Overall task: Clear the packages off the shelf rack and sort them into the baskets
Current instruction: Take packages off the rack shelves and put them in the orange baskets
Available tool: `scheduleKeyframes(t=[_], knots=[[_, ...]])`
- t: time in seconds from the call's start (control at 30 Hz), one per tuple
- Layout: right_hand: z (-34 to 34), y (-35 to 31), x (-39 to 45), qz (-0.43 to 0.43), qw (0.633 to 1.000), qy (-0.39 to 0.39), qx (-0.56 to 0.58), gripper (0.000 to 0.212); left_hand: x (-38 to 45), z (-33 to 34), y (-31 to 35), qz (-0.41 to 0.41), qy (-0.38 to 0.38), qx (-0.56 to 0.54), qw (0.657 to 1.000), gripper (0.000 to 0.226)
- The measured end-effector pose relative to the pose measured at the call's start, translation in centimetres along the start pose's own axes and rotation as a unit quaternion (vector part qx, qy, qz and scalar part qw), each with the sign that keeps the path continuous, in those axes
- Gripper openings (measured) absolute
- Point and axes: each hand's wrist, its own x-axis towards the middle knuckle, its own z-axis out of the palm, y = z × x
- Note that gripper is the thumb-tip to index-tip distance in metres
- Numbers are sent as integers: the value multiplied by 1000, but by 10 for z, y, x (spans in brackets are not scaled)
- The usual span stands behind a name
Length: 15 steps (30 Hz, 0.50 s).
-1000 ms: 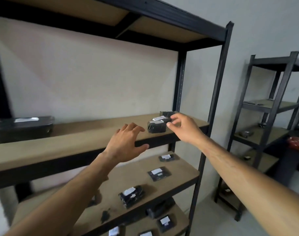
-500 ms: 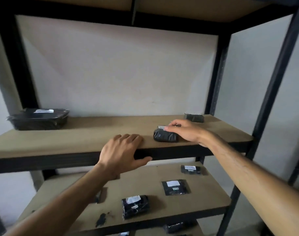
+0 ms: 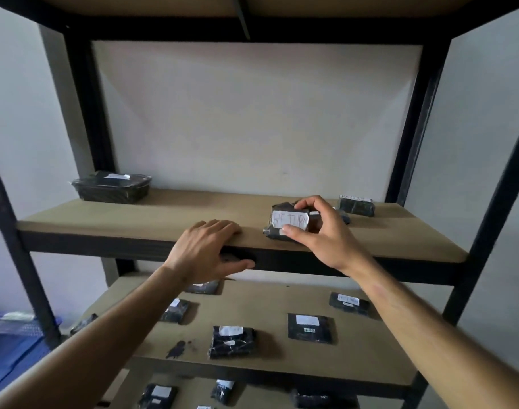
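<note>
The shelf rack (image 3: pixel 169 214) fills almost the whole view, and its top board and lowest board are cut off by the frame edges. On the middle board, at the back left, stands a black tray package (image 3: pixel 112 185) wrapped in film with a white label; the writing on it is too small to read. At the far left bottom a blue basket (image 3: pixel 13 335) is only partly seen behind the rack post, and what lies in it is blurred.

The lower board (image 3: pixel 267 299) carries several flat black packages with white labels, for example one near the middle front (image 3: pixel 233 341) and one to its right (image 3: pixel 309 327); one more (image 3: pixel 203 286) is half hidden under the left wrist. Their labels cannot be read clearly.

The left hand (image 3: pixel 205 252) rests on the front edge of the middle board, its fingers laid flat on top and the thumb under the edge.

The right hand (image 3: pixel 320 231) pinches a small black package (image 3: pixel 284 222) between thumb and fingers and tilts it up on the middle board, near the front edge. Its white label shows the letters "RETURN", partly covered by the thumb. Behind the hand, at the back right, lies another small black package (image 3: pixel 357 205) with a label that is hard to make out.
</note>
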Motion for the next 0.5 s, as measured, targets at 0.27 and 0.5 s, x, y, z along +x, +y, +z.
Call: scheduleKeyframes(t=[0.27,0.5], knots=[[73,-45,-30,-27,990,-31,137,37,-86,-41,-18,12,5,-77,997,47],[245,-78,-75,8,973,-119,195,44,-257,-70,-124,-181,-69,-108,975,51]])
